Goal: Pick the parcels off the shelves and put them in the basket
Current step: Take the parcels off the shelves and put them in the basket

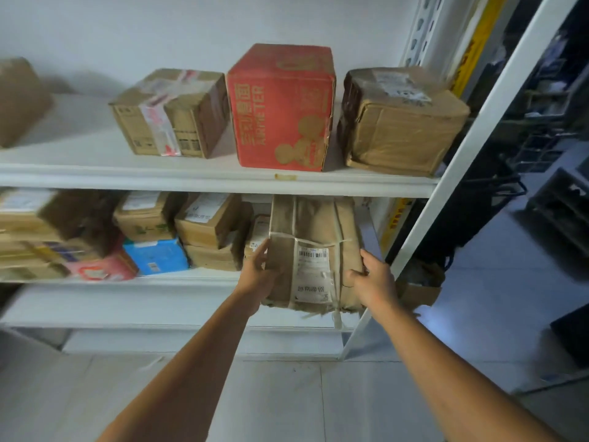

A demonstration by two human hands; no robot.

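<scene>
A tall brown paper-wrapped parcel, tied with white strapping and bearing a white barcode label, stands at the right end of the lower shelf and juts out past its front edge. My left hand grips its left side, thumb on the front face. Its lower right corner is held by my right hand, fingers curled round the edge. No basket is in view.
The upper shelf carries a taped brown box, a red carton and a crumpled brown parcel. Several small boxes, one blue, fill the lower shelf's left. A white upright stands at right, dark racks beyond.
</scene>
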